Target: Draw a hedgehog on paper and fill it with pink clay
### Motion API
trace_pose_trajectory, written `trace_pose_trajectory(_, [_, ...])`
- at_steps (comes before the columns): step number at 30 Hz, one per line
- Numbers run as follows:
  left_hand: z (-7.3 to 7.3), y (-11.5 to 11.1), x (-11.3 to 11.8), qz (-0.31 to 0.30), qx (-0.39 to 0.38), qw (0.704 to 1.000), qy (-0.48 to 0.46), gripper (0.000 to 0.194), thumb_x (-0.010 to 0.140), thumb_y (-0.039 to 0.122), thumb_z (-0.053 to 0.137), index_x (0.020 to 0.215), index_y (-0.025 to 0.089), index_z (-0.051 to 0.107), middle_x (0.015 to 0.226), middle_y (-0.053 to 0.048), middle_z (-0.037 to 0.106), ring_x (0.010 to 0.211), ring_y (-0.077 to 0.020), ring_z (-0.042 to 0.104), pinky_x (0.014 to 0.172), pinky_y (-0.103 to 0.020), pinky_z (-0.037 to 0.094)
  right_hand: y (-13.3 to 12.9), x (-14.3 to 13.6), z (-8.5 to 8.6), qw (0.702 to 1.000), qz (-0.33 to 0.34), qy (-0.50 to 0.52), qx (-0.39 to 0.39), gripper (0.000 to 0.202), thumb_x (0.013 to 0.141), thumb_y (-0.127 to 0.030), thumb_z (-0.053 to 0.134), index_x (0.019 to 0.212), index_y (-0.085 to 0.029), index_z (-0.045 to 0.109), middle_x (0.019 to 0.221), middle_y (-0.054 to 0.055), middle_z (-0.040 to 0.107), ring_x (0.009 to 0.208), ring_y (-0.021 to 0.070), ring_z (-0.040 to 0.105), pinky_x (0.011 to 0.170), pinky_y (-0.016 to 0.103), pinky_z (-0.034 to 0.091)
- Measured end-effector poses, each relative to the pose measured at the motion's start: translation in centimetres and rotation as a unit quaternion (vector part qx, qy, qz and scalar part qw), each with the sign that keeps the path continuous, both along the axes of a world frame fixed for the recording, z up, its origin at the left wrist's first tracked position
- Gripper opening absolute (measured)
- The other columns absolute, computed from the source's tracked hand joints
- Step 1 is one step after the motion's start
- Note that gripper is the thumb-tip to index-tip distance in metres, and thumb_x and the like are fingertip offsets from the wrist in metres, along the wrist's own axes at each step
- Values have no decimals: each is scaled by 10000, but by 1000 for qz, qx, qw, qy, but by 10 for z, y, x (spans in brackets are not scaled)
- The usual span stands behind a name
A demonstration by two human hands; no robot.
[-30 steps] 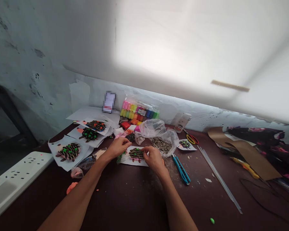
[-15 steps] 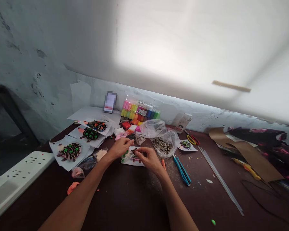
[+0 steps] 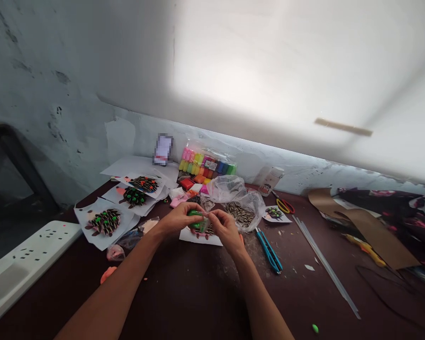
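While the left hand [image 3: 182, 219] holds the green packet [image 3: 199, 225] and the right hand [image 3: 226, 229] pinches its end above the card [image 3: 215, 241], gentle handling should spare the spikes [image 3: 210, 230].

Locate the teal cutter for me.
In the head view, the teal cutter lies on the dark table, just to the right of the person's right hand and left of the long clear sticks.

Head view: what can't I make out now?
Head view: much of the central hedgehog picture, behind left hand, green clay packet and right hand.
Head view: phone screen, pixelated.
Head view: print on label of clay pack, too small.
Head view: power strip, cut off by left edge.
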State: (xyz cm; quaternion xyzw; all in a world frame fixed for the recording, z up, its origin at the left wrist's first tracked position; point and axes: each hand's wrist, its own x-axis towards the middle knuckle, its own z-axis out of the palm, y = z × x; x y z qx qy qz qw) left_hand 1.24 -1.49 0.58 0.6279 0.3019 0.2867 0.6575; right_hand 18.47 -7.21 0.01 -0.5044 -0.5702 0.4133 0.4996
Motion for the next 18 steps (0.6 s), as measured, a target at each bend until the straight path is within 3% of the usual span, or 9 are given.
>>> trace_pose_trajectory(7, [0,3,2,82,-17,996,-27,397,608,417,828,818,120,671,706,-4,665,619,-146,656,571,-283,574,1,0,1,999,25,26,-12,323,786,-509,624,813,-188,656,539,-57,473,443,77,380,408,205,317])
trace_pose_trajectory(12, [-3,2,4,63,-30,997,-23,426,617,425,836,847,104,675,699,-23,687,586,-155,670,535,-281,581,2,-1,-3,1000,6,27,-14,275,730,-453,670,783,-184,639,567,-56,499,468,77,413,408,193,319])
trace_pose_trajectory(18, [-1,0,5,56,-36,998,-22,436,648,441,823,879,107,664,693,-13,676,542,-142,653,478,-254,555,0,-3,-2,999,-20,26,-22,199,748,-388,601,722,-192,583,592,-52,512,462,82,420,414,203,324])
